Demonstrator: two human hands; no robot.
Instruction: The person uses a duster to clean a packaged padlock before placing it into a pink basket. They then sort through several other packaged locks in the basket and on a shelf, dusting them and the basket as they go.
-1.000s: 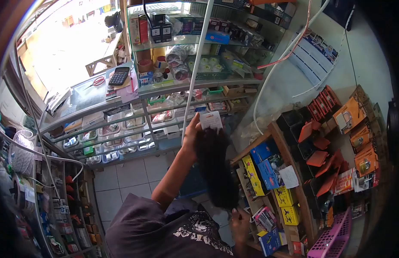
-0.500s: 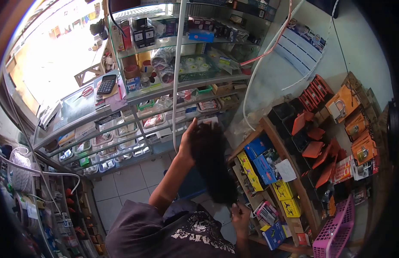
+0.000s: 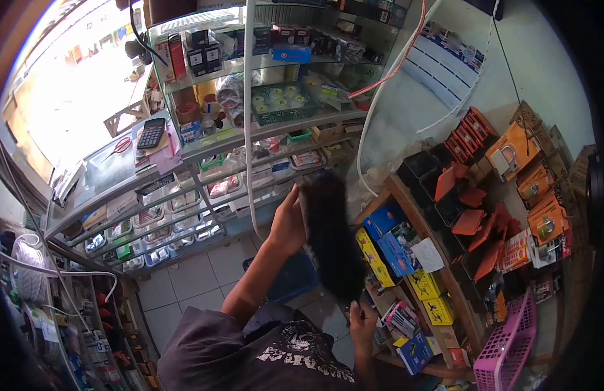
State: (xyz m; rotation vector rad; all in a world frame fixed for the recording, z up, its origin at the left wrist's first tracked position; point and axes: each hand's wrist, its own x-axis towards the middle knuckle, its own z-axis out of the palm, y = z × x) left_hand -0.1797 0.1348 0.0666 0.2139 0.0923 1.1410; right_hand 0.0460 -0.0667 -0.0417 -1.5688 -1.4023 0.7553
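A black, fluffy duster (image 3: 331, 244) stretches between my two hands in the middle of the view. Closed around its lower, handle end is my right hand (image 3: 362, 322). My left hand (image 3: 287, 225) is at the upper left side of the duster, thumb pointing up along a thin greyish edge. The fingers of this hand curl behind the black bristles, and I cannot tell what they grip there. Beyond the duster's upper end stand the display shelves with small trays of goods.
A glass counter (image 3: 113, 156) bears a calculator (image 3: 151, 133) and red-handled scissors (image 3: 122, 145). Right of my hands, a wooden rack (image 3: 439, 274) holds yellow and blue boxes. A pink basket (image 3: 507, 348) stands lower right. White cable (image 3: 248, 117) hangs ahead; a blue crate (image 3: 289, 277) is on the floor.
The view has shifted slightly. The duster's upper end has moved to the right of my left thumb, and a pale item seen at its top is now covered. Both hands keep their grip.
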